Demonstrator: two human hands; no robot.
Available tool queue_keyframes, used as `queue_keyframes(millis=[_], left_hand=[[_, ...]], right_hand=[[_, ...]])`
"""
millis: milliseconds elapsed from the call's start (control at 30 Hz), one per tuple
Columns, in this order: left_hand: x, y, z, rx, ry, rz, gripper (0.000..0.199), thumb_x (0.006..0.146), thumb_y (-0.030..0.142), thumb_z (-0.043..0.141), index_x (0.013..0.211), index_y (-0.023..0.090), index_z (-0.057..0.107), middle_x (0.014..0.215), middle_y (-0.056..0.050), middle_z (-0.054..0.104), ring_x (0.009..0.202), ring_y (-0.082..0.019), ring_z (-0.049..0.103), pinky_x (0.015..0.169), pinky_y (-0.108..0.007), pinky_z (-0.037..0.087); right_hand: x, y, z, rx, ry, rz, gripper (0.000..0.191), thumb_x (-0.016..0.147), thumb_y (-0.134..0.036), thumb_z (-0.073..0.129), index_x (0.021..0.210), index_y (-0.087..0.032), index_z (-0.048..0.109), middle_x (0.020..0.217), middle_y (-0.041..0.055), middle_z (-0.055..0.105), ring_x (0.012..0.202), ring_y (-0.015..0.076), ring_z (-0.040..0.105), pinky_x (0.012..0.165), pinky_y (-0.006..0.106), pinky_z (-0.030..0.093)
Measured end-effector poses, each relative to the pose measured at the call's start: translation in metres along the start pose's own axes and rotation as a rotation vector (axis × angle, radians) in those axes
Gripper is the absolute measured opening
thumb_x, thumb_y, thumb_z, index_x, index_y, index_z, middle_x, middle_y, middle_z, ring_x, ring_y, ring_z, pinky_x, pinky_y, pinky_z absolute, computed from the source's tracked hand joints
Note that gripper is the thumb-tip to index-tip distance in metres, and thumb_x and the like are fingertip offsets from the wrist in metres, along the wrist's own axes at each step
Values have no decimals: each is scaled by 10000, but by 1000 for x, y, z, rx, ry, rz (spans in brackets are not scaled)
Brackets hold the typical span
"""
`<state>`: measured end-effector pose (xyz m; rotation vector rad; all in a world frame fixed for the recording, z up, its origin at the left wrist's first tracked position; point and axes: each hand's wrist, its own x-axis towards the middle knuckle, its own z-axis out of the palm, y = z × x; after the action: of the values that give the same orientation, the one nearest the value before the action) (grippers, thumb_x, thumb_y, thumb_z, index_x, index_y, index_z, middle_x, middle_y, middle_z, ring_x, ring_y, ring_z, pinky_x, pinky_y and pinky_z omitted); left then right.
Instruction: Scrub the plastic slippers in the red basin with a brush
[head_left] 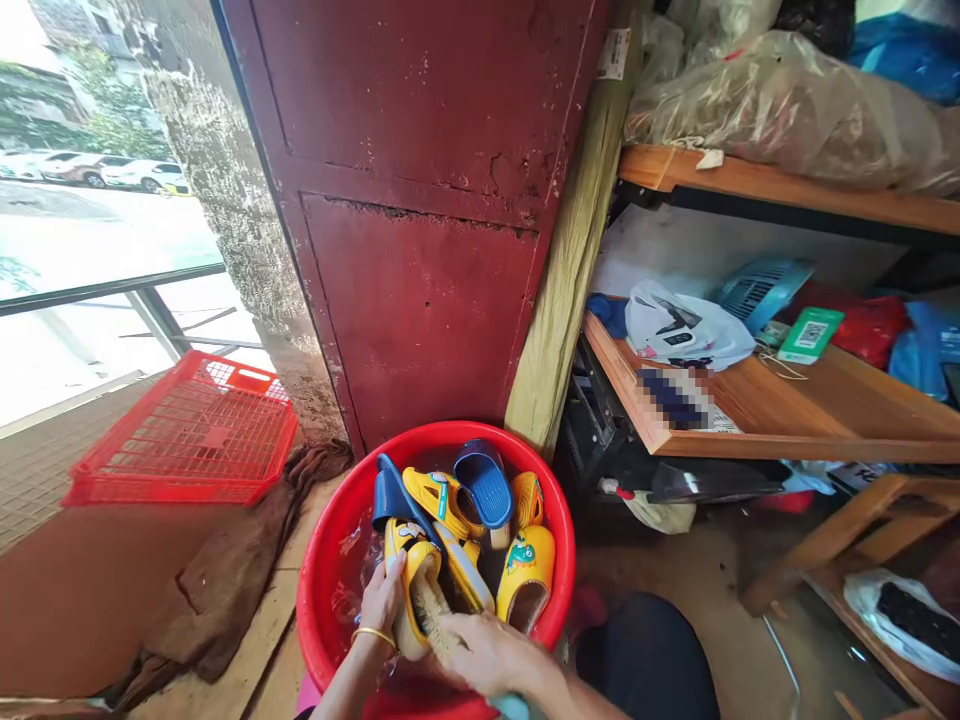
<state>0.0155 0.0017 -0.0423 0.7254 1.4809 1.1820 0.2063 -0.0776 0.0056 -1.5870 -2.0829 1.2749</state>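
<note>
A red basin [311, 560] holds water and several yellow and blue shoes. My left hand [382, 603], with a gold bangle at the wrist, is closed on the side of a yellow shoe [412, 565]. Against the opening of that shoe, my right hand [487, 650] presses a pale-bristled brush [433, 610], its fingers wrapped round it. Blue slippers [486, 485] lie at the back of the basin. Another yellow shoe with a green dinosaur figure [527, 560] rests on the right side, not touched by either hand.
A red crate [187, 430] and a brown cloth [217, 600] lie to the left. Behind the basin is a dark red door [427, 300]. Wooden shelves [810, 440] with bags stand at the right, near a wooden stool [832, 540]. A dark-clad knee [645, 655] is beside the basin.
</note>
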Motion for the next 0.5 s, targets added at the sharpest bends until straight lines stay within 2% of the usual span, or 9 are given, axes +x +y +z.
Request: queue_keyframes(millis=[100, 167, 233, 367, 433, 500], left_hand=[[-3, -4, -4, 26, -74, 14, 490, 593, 626, 786, 831, 204, 709, 839, -82, 764, 927, -333, 724, 854, -441, 576], [-4, -2, -9, 23, -76, 41, 535, 560, 646, 791, 844, 200, 714, 851, -64, 761, 924, -313, 716, 856, -417, 569], [-5, 5, -15, 10, -53, 30, 565, 522, 630, 809, 873, 195, 721, 879, -51, 765, 926, -301, 707, 850, -394, 567], [-13, 18, -16, -92, -41, -4, 635, 505, 557, 854, 1014, 206, 709, 972, -26, 775, 965, -299, 719, 835, -371, 584], [-18, 22, -10, -194, -128, -13, 666, 563, 532, 855, 1132, 232, 682, 1070, -28, 775, 1020, -298, 729, 872, -378, 594], [-21, 23, -3, -267, -238, -47, 681, 621, 515, 847, 1219, 250, 658, 1149, -51, 769, 1069, -310, 730, 905, -397, 602]], right_hand=[[33, -9, 6, 102, 63, 52, 312, 841, -202, 544, 1101, -229, 714, 770, -7, 670, 681, 154, 612, 617, 231, 406], [49, -13, 5, 151, 73, 55, 368, 803, -178, 572, 1142, -217, 710, 749, -18, 659, 657, 147, 608, 618, 226, 422], [54, -13, 4, 193, 73, 38, 368, 793, -183, 595, 1139, -229, 712, 762, -28, 649, 666, 139, 603, 613, 211, 431], [36, -16, 4, 421, -47, 34, 385, 833, -221, 582, 1203, -226, 686, 686, -49, 582, 557, 125, 552, 534, 204, 449], [22, -19, 6, 539, -71, 44, 420, 865, -242, 574, 1276, -236, 660, 679, -49, 574, 523, 126, 525, 514, 220, 454], [10, -21, 8, 553, -13, 34, 406, 878, -233, 567, 1269, -251, 676, 699, -42, 582, 550, 130, 526, 521, 222, 445]])
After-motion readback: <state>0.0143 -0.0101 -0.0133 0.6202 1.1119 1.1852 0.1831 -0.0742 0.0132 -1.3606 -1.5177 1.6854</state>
